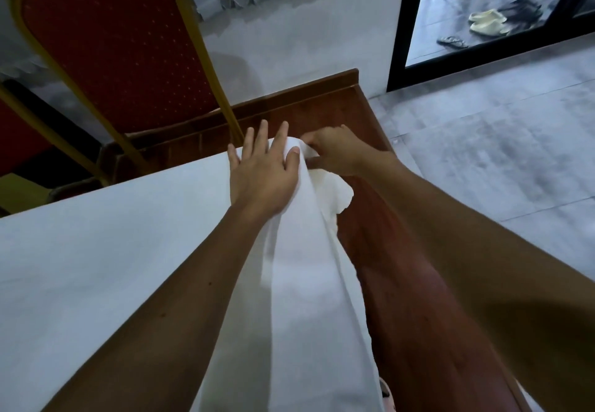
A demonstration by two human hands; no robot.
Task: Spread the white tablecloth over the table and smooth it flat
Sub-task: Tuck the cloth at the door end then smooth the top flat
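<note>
The white tablecloth [112, 250] covers the table top from the left to its far corner and hangs down the right side in long folds. My left hand [260, 170] lies flat, fingers spread, on the cloth at that corner. My right hand [338, 150] pinches a bunched piece of the cloth just right of the corner, beside my left fingertips. The brown wooden table [402, 282] shows bare along its right side and at the far end beyond the cloth.
A red chair [112, 41] with a gold frame leans against the table's far left side. Grey tiled floor [499, 154] lies to the right. A black-framed glass door [399, 25] stands at the back right with shoes [486, 22] beyond it.
</note>
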